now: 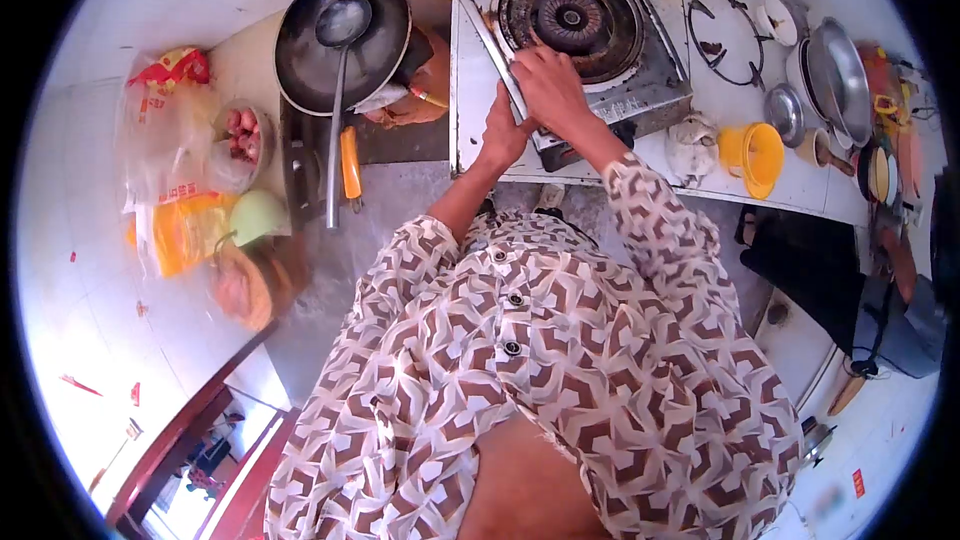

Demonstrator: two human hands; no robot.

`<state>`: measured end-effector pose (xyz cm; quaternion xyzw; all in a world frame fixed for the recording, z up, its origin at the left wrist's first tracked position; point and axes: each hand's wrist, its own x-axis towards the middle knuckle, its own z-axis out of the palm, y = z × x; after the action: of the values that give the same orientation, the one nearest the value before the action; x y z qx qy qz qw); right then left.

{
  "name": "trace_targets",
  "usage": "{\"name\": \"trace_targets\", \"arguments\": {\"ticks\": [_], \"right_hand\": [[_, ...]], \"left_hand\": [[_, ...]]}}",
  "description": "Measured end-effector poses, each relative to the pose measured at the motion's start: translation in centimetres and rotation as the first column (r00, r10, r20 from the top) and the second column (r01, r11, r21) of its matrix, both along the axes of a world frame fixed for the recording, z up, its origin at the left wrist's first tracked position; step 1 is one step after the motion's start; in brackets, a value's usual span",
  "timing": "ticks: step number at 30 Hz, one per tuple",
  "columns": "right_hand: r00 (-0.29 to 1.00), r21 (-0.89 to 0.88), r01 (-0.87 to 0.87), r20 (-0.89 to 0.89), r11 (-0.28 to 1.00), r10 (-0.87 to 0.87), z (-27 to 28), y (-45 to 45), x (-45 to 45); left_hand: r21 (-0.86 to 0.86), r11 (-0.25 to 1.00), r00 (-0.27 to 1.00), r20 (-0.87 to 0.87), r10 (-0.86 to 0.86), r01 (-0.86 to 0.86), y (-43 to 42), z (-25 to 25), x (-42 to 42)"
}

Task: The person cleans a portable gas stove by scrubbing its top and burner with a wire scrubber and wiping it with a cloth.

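A gas stove (640, 90), grimy and rust-stained, sits at an angle on the white counter, its round burner (570, 22) exposed. My left hand (507, 128) is at the stove's near left edge, its fingers closed around that edge. Just above it, my right hand (552, 88) rests on the stove top beside the burner's rim. Its fingers are bent together, and whatever they may pinch is hidden. The two hands nearly touch. The stove's black pot-support ring (690, 25) lies apart on the counter to the right.
Left of the counter sits a wok (390, 50) with a ladle (338, 120) in it. A yellow cup (762, 160), a crumpled cloth (692, 148) and metal basins (842, 80) stand on the right. Plastic bags (165, 130) and a bowl of reddish bulbs (262, 155) are farther left.
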<state>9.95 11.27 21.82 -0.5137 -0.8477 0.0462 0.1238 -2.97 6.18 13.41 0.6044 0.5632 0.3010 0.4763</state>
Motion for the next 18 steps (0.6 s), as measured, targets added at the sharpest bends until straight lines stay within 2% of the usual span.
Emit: {"name": "trace_targets", "arguments": {"ticks": [2, 3, 6, 7, 10, 11, 14, 15, 18], "right_hand": [[0.996, 0.079, -0.038, -0.073, 0.996, 0.043, 0.7, -2.0, 1.6], [0.999, 0.001, -0.040, -0.025, 0.999, 0.040, 1.1, -2.6, 2.3], [0.994, 0.036, -0.103, 0.032, 0.994, 0.102, 1.2, -0.9, 1.2], [0.996, -0.023, -0.086, 0.027, 0.996, 0.087, 1.1, 0.3, 0.2], [0.995, -0.004, -0.091, 0.035, 0.996, 0.091, 1.1, 1.7, -1.0], [0.994, -0.035, -0.100, 0.028, 0.994, 0.101, 1.2, 1.2, -0.4], [0.989, 0.084, -0.146, 0.006, 0.986, 0.146, 0.9, -1.3, 2.2], [0.992, -0.067, -0.116, 0.035, 0.991, 0.118, 1.2, -1.8, 2.4], [0.985, -0.003, -0.166, 0.044, 0.986, 0.166, 1.2, 0.4, 0.5]], "left_hand": [[-0.064, 0.998, 0.994, 0.109, 0.027, -0.020, -0.2, 0.3, -0.1], [-0.094, 0.995, 0.985, 0.164, 0.051, -0.036, -0.1, 0.3, 0.0], [-0.073, 0.996, 0.995, 0.077, 0.057, -0.052, -0.2, -0.1, -0.1], [-0.051, 0.998, 0.996, 0.071, 0.044, -0.041, -0.2, 0.4, -0.3], [-0.042, 0.996, 0.997, -0.018, 0.073, -0.073, -0.5, 0.6, 0.0], [-0.062, 0.996, 0.998, -0.002, 0.070, -0.070, -0.5, 0.5, -0.2], [-0.089, 0.993, 0.996, 0.040, 0.080, -0.076, -0.5, -0.3, -0.1], [-0.083, 0.993, 0.995, 0.039, 0.089, -0.085, -0.4, 0.2, 0.0], [-0.112, 0.989, 0.995, -0.010, 0.095, -0.096, -0.8, 1.1, -0.1]]}}
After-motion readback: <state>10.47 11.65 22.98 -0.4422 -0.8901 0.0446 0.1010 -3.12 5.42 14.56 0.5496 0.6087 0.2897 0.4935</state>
